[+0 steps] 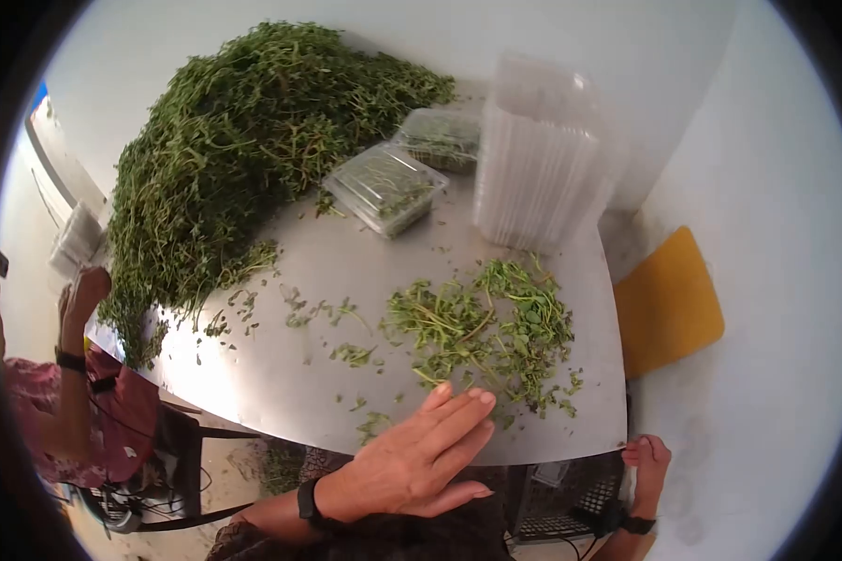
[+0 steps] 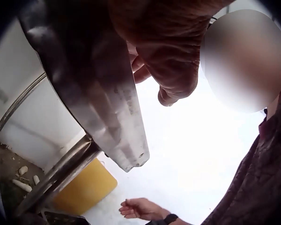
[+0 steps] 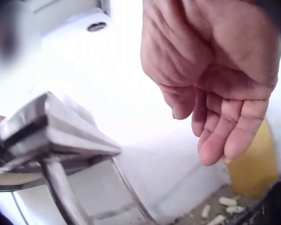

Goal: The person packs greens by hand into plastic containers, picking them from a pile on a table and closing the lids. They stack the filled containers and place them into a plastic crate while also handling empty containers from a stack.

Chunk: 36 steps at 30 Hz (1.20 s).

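white walls stand behind and to the right of a shiny metal table that fills the middle of the head view. a loose pile of green sprigs lies right of centre, with scattered bits to its left. the left hand, at lower centre, is spread palm down with its fingers nearly straight, just beside the pile's lower edge; it grips nothing, and i cannot tell whether the fingertips touch any leaves. the right hand, at lower right, hangs just off the table's corner, fingers loosely bent and holding nothing. a big green heap covers the upper left. two filled clear boxes sit at upper centre, beside a tall stack of clear containers. a yellow panel shows at right; another person's hand is at far left.
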### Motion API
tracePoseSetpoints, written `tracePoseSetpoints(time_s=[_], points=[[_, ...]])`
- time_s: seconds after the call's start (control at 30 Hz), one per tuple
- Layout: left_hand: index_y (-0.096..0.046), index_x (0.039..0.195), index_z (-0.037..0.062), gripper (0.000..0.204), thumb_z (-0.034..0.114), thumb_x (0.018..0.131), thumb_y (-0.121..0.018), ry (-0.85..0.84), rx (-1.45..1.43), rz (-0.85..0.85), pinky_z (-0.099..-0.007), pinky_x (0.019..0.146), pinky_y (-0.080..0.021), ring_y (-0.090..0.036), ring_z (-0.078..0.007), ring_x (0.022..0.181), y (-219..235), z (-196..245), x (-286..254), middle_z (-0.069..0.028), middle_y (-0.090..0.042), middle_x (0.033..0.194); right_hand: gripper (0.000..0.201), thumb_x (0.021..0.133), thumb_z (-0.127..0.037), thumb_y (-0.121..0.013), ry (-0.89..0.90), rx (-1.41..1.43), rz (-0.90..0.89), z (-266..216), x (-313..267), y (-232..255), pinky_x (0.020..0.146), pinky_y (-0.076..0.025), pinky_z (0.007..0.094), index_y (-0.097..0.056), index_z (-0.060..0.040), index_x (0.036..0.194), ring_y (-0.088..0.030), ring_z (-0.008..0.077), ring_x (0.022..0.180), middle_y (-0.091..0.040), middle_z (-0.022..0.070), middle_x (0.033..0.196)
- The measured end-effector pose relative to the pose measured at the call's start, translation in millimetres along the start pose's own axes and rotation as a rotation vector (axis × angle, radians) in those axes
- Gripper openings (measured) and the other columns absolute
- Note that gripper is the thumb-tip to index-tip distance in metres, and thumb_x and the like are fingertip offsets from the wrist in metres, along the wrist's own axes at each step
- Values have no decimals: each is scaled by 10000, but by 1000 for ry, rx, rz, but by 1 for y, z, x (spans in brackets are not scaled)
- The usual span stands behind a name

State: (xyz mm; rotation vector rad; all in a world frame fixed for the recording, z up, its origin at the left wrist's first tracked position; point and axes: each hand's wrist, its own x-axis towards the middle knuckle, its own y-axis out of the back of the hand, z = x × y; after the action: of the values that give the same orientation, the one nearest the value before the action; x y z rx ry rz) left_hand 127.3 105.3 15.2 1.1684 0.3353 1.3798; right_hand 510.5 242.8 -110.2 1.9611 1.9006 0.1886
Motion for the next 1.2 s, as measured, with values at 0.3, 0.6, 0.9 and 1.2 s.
tracePoseSetpoints(time_s=[0.3, 0.6, 0.9, 1.2], points=[[-584, 1089, -41, 492, 318, 776, -705, -150, -158, 254, -515, 1067, -257, -450, -356, 1230, 27, -7, -29, -230, -466, 1283, 250, 765, 3, -598, 574, -204, -424, -202, -82, -43, 724, -508, 284, -589, 46, 1011, -651, 186, 794, -647, 122, 888], [-569, 1046, -52, 380, 215, 784, -634, 206, 145, 600, -557, 1062, -245, -469, -398, 1185, 73, -40, -75, -247, -470, 1258, 545, 721, -232, -732, 1175, -562, -598, -313, -114, -161, 866, -474, 400, -523, -7, 1171, -545, 372, 1101, -492, 241, 1270], [-545, 1043, -44, 332, 95, 763, -656, 462, 23, 717, -511, 1043, -308, -480, -425, 1131, 67, -62, -86, -257, -465, 1243, 814, 728, -382, -719, 1052, -748, -463, -347, -61, -286, 1016, -351, 430, -353, -3, 1348, -368, 397, 1278, -290, 316, 1401], [-568, 1015, -40, 320, 125, 757, -663, 493, -81, 737, -454, 988, -375, -486, -413, 1140, 67, -65, -87, -244, -483, 1241, 1028, 621, -501, -748, 753, -948, -435, -351, 3, -350, 1091, -232, 468, -275, -52, 1416, -235, 388, 1356, -220, 302, 1441]])
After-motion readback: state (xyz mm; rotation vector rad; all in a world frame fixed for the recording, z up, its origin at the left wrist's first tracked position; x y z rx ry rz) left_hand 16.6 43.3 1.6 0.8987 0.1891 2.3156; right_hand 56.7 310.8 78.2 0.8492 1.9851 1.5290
